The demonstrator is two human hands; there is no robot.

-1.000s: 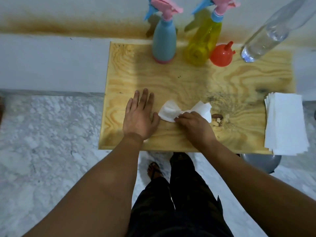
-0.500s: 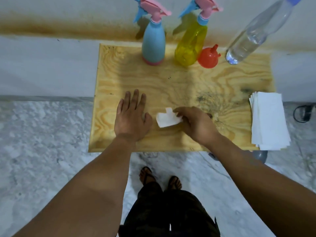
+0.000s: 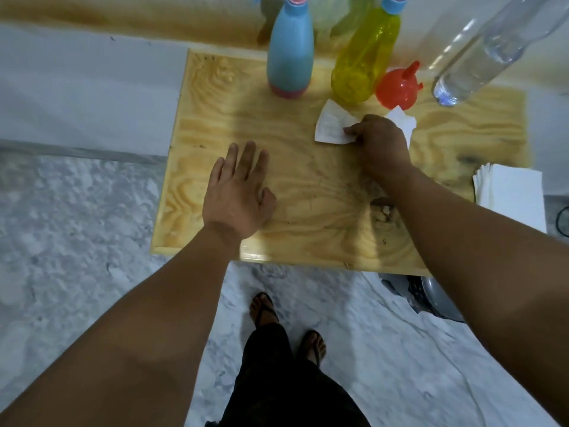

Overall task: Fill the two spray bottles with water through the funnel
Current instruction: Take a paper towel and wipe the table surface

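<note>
A blue spray bottle (image 3: 290, 53) and a yellow spray bottle (image 3: 363, 60) stand upright at the back of the wooden table (image 3: 221, 118), their spray heads cut off by the frame top. An orange funnel (image 3: 398, 87) lies mouth-down beside the yellow bottle. To its right stands a clear water bottle (image 3: 480, 57). My right hand (image 3: 380, 143) presses a crumpled white tissue (image 3: 331, 126) onto the table just in front of the yellow bottle and funnel. My left hand (image 3: 240, 192) rests flat on the wood with fingers spread, holding nothing.
A stack of white tissues (image 3: 512, 192) sits at the table's right edge. A dark knot (image 3: 383, 208) marks the wood near my right forearm. Below the table are a marble floor, my sandalled feet (image 3: 286, 322) and a grey stool base (image 3: 437, 297).
My right hand has slid the tissue away from me, from the table's front middle up to just before the yellow bottle and funnel. My left hand stays flat in place.
</note>
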